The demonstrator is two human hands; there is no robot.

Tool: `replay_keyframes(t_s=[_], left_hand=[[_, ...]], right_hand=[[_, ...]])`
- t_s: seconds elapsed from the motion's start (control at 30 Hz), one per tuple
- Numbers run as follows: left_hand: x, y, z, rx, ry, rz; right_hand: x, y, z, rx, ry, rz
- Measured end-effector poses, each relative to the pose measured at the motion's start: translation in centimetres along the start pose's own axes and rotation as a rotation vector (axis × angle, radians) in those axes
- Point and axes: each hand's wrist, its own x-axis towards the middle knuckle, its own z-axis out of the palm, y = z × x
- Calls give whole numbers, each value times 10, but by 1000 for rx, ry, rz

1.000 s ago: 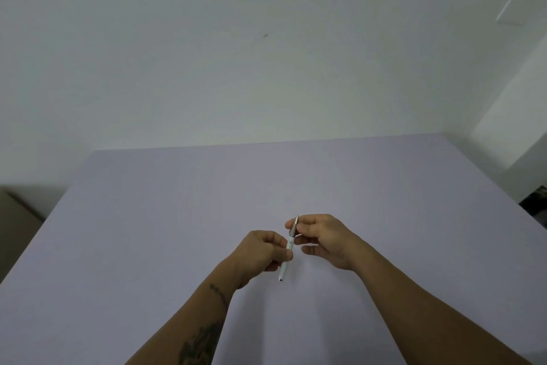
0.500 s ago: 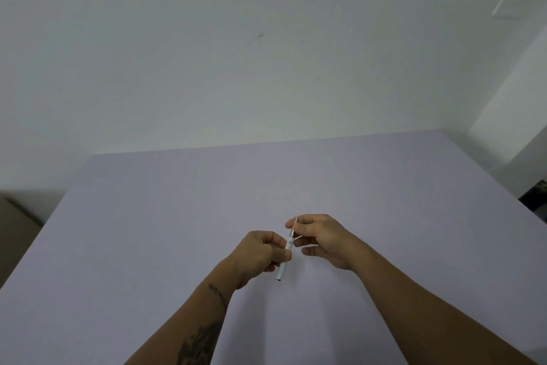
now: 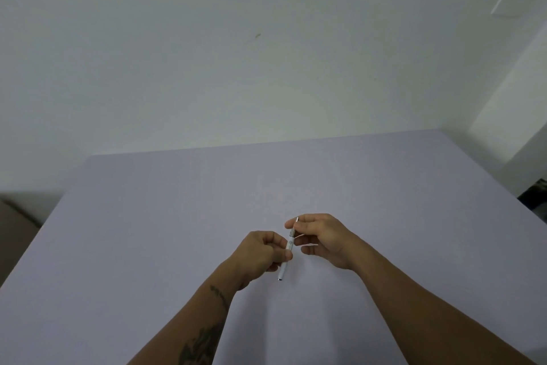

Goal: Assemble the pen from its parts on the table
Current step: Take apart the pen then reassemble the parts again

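Just below the centre of the frame, above the pale lilac table [image 3: 183, 216], the person holds a slim white plastic pen [image 3: 289, 246] between both hands, tilted a little off upright with its silver metal tip [image 3: 296, 220] pointing to the far side. The left hand [image 3: 260, 253] is curled closed around the lower part of the white barrel, whose dark end pokes out beneath the fist. The right hand [image 3: 321, 239] pinches the front section near the tip between thumb and forefinger, its other fingers loosely bent.

The step in hand looks like seating or screwing the tip section onto the barrel. To do it well, the left hand would best keep the barrel steady while the right fingers turn the front piece in short twists, with the two pieces held in one straight line so that the thread does not cross. A light grip seems wise, since the parts are thin and smooth.

The joint between barrel and tip is small and partly covered by fingers, so whether it is fully closed cannot be told. A thin white sliver shows by the right fingers; what it is stays unclear. No loose parts show on the table, though the forearms cover some of it.
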Motion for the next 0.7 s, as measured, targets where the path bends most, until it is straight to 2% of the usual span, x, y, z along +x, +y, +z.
replay_keyframes(t_s=[0.3, 0.5, 0.7], left_hand=[[-1, 0, 1, 27, -18, -2], [-2, 0, -1, 23, 8, 15], [-3, 2, 0, 32, 0, 31]], right_hand=[[4, 2, 4, -106, 55, -4], [-1, 1, 2, -68, 36, -31], [3, 3, 5, -104, 98, -30]])
